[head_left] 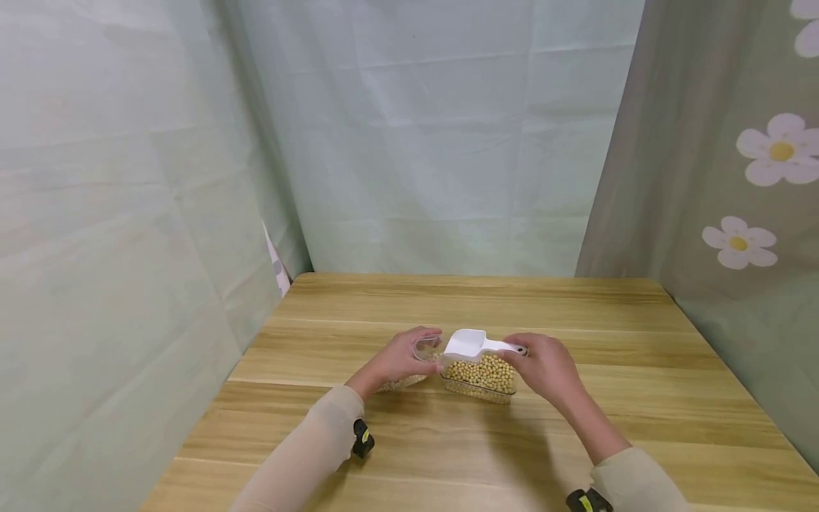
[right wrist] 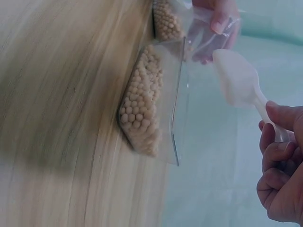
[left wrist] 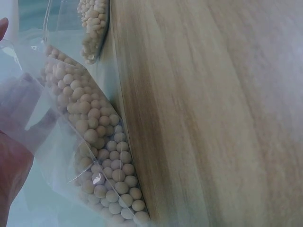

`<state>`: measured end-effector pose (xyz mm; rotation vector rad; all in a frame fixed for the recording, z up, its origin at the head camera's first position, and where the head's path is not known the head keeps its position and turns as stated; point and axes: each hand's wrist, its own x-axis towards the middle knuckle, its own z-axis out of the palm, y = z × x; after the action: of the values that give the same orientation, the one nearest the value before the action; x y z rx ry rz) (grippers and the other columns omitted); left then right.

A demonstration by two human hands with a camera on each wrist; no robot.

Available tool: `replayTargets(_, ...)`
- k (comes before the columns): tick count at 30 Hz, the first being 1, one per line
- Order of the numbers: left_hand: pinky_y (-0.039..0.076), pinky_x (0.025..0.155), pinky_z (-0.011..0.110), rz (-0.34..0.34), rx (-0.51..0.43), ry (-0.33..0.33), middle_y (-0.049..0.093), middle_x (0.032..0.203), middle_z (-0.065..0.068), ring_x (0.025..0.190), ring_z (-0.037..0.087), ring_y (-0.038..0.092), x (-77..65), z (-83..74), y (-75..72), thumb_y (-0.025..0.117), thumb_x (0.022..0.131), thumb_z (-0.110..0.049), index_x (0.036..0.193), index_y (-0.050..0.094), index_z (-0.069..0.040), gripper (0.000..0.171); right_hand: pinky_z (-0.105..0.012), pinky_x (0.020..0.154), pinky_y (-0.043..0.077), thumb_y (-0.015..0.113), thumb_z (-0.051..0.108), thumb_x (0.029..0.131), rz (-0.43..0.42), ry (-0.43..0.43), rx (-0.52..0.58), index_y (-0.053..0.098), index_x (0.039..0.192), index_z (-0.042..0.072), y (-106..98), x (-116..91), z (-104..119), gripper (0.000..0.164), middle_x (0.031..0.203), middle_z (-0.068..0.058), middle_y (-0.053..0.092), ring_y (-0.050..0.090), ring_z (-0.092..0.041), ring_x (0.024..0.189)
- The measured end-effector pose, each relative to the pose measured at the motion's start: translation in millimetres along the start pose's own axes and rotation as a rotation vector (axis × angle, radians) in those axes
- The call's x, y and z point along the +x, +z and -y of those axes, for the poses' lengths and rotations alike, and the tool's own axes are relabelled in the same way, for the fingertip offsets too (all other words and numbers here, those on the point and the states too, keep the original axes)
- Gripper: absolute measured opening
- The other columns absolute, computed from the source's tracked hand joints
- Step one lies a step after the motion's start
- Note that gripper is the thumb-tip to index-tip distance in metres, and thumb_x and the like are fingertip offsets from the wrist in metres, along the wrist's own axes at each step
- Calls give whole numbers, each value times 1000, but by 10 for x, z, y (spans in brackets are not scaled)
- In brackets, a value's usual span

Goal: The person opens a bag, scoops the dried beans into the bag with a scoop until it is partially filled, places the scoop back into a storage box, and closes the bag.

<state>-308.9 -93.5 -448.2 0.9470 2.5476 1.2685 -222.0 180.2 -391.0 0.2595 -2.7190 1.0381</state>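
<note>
My left hand [head_left: 404, 354] grips the upper part of a clear plastic bag [left wrist: 38, 142] near its mouth. Pale round beans [left wrist: 92, 118] fill its lower part, which rests on the table. In my right hand [head_left: 544, 364] is a white scoop [head_left: 467, 344], pinched by its handle between thumb and fingers. The scoop's front edge points left, close to the bag's mouth, and no beans show on it in the head view. Below the scoop stands a clear rectangular container [right wrist: 170, 104] with yellow soybeans [head_left: 481, 371] in it, just right of the bag.
The wood-grain table [head_left: 640, 398] extends around the bag and container. Pale curtains [head_left: 416, 142] hang behind and to the left, and a flowered curtain [head_left: 691, 178] hangs on the right. Black wrist devices [head_left: 362, 437] sit at both sleeves.
</note>
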Motion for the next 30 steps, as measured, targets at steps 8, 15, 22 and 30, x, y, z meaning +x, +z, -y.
replayTargets(8,47,79,30,3,22,-7,55,121,1,111,17,50,-2,16,-16,73,74,-37,135,42,-8,74,-30,51,37,66,31,82,-1,53,1,70,99,9,-51,-92,-275,27,79,0,63,47,-15,61)
replayTargets(15,47,78,30,2,30,-4,55,120,1,109,21,51,-7,11,-20,73,73,-40,135,42,-8,76,-30,52,35,68,26,80,58,74,-44,70,92,12,-7,-163,-412,18,69,6,59,45,-13,58)
replayTargets(22,47,78,31,1,27,-6,55,120,-1,108,20,51,-10,12,-17,73,74,-37,134,43,-16,71,-37,58,44,68,27,79,102,54,-196,71,93,13,16,-149,-330,20,86,1,67,59,-18,75)
replayTargets(30,47,78,30,4,0,-14,55,120,-1,109,19,50,0,15,5,73,74,-38,134,43,-12,73,-34,51,41,66,27,81,57,116,-144,70,99,11,331,-81,-306,25,87,-3,66,55,-18,68)
